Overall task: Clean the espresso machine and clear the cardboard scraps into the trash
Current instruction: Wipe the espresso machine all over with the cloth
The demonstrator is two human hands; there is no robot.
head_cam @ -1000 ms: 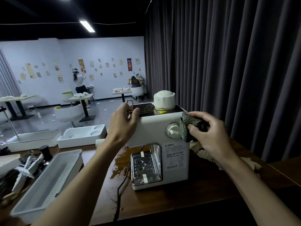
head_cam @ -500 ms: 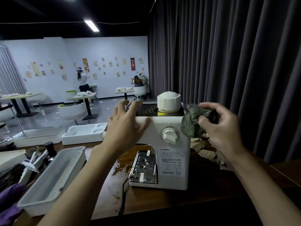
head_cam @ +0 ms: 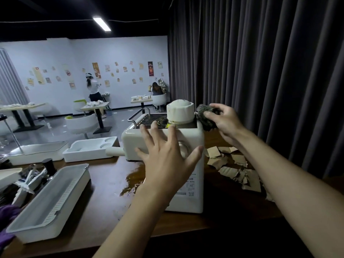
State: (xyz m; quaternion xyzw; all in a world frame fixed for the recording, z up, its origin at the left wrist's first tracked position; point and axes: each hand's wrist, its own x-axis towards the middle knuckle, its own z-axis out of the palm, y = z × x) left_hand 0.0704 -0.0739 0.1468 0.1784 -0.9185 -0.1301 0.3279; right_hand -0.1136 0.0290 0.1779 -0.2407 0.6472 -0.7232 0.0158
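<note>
A white espresso machine [head_cam: 193, 194] stands on the dark wooden table [head_cam: 115, 205], with a round white cap [head_cam: 180, 112] on its top. My left hand [head_cam: 165, 157] is spread flat against the machine's front, fingers apart, covering the dial. My right hand [head_cam: 226, 121] grips a dark green-grey cloth [head_cam: 203, 115] at the machine's top right corner. Torn brown cardboard scraps [head_cam: 236, 168] lie on the table to the right of the machine. A brown liquid stain [head_cam: 132, 179] spreads on the table at the machine's left foot.
A long white plastic tray [head_cam: 50, 203] lies at the front left, next to a pile of utensils [head_cam: 28, 181]. White foam trays [head_cam: 89, 149] sit behind. A dark curtain [head_cam: 270, 81] hangs right behind the table. Other persons and tables are far back.
My left hand has slid from the machine's top left edge down onto its front, fingers spread. My right hand carried the cloth from the front dial up to the top right corner.
</note>
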